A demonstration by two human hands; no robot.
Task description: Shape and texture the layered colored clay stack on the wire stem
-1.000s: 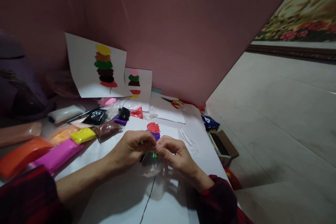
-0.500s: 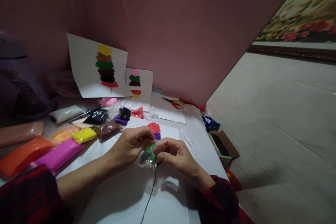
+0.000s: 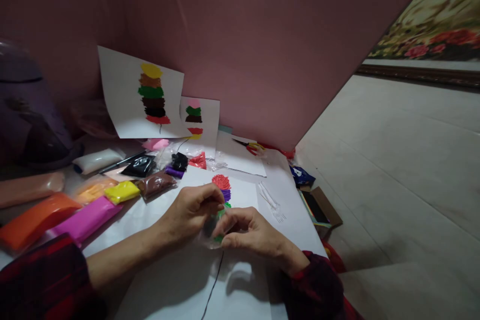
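The right hand, fingers curled in, and the left hand, fingertips pinched, hold a clear bag with green clay between them, above white paper. Beyond the fingertips lies red clay; farther off, scissors.

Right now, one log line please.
left hand: holding clear bag | right hand: fingers at bag | bag: green lump inside | beyond: red patch, purple patch on paper
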